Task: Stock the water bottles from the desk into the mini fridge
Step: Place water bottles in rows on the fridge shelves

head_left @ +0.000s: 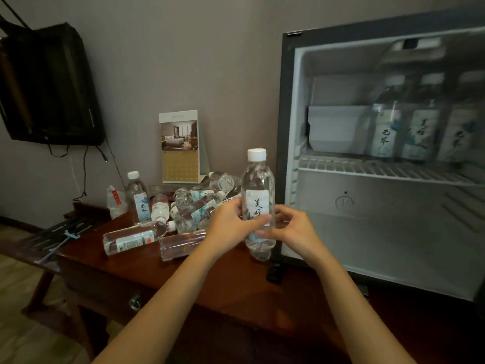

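surface: a dark reddish polished wooden desk (236,282) with a round metal drawer pull on its front; its near edge runs diagonally, and its left corner meets a slatted wooden luggage rack (39,240).
room: a plain grey-mauve wall behind the desk; a black flat television (47,85) hangs high to the left of the desk, cables trailing below it.
fridge: a black-framed mini fridge (286,127) stands on the right end of the desk, open, with a white plastic interior, a white wire shelf (380,170), and three labelled bottles (414,127) upright on that shelf, blurred.
held bottle: a clear plastic water bottle with white screw cap and white label with black brush characters (258,190), upright, just left of the fridge frame, above the desk.
left hand: left hand (231,224) wraps the bottle's lower half from the left, thumb across the label.
right hand: right hand (294,232) has fingertips on the bottle's lower right side, loosely curled.
desk pile: a heap of similar clear bottles (194,206) lies left of the held bottle, most on their sides, one standing at the far left.
card: a tall folded paper calendar card with a bedroom photo (179,148) stands behind the pile, against the wall.
open room: bare desk top lies in front of the fridge, beneath the forearms.
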